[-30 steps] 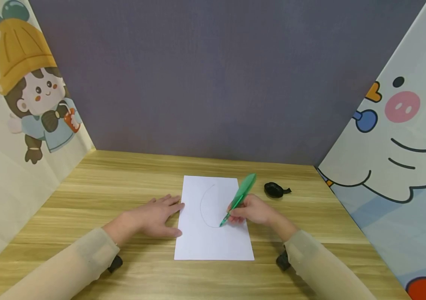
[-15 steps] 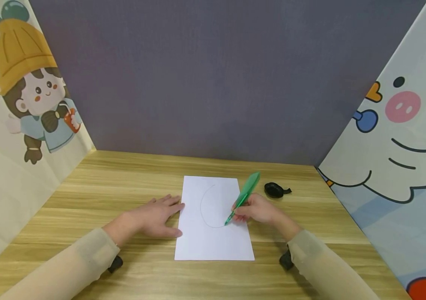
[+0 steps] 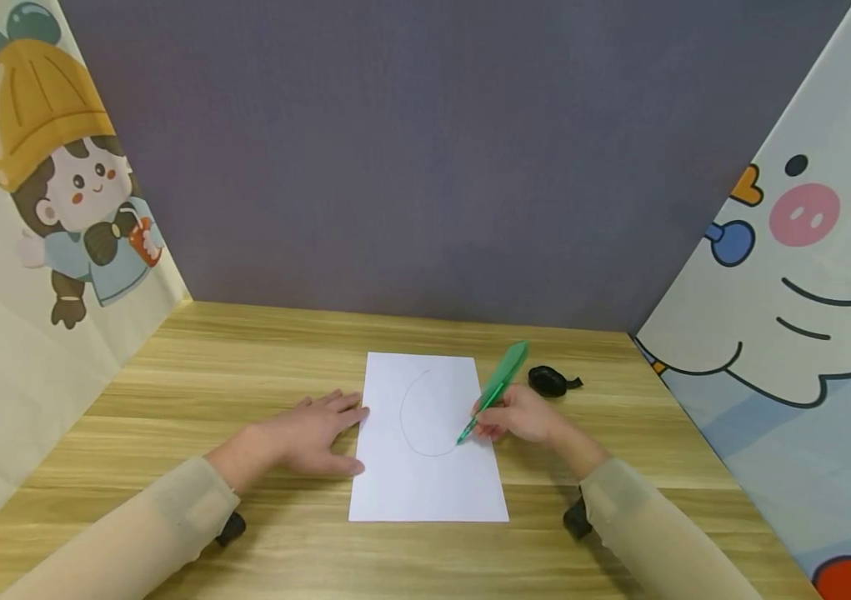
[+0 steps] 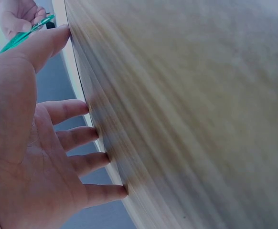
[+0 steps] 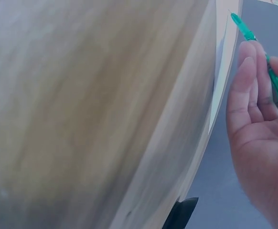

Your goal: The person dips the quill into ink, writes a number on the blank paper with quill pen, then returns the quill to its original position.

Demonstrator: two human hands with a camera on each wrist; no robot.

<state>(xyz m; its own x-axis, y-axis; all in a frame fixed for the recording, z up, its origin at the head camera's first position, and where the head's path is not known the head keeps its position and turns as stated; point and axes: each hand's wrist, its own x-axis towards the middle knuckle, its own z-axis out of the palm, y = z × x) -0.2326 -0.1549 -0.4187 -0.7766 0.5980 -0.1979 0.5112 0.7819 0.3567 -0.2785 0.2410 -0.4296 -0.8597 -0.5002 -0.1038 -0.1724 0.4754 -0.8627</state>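
The right hand (image 3: 515, 414) pinches a green pen (image 3: 502, 380) between thumb and fingers, its leaf-shaped top leaning up and away to the right. The pen's tip is over the right half of a white sheet of paper (image 3: 425, 493), at the end of a thin curved line (image 3: 401, 415) that bows to the left and sweeps round the bottom. The sheet lies flat on the wood-grain table (image 3: 260, 367). The left hand (image 3: 317, 436) lies at the sheet's left side with its fingers spread and holding nothing; the thumb and index fingertip reach the paper's edge, though how firmly they press is hard to judge. A small black object (image 3: 548, 381) with a short tail sits on the table just beyond the right hand, apart from the paper. A plain grey panel (image 3: 425, 167) stands behind.
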